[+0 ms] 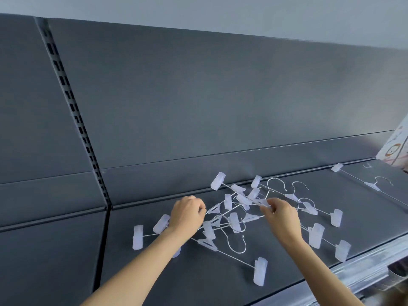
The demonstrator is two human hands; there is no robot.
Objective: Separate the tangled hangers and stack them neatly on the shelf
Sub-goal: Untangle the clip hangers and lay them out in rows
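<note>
A tangle of several clip hangers [237, 214], thin metal wire with translucent white plastic clips, lies in the middle of the dark grey shelf [198, 277]. My left hand [187, 214] sits at the tangle's left side, fingers curled round a wire bar. At the tangle's centre, my right hand [281, 214] pinches a white plastic piece of one hanger. One separate hanger [373, 186] lies flat on the shelf to the far right, apart from the heap.
A dark back panel [198, 96] rises behind the shelf, with a slotted upright [72, 107] at the left. A printed box [395, 149] stands at the far right. The shelf's front edge carries a clear price rail [364, 270].
</note>
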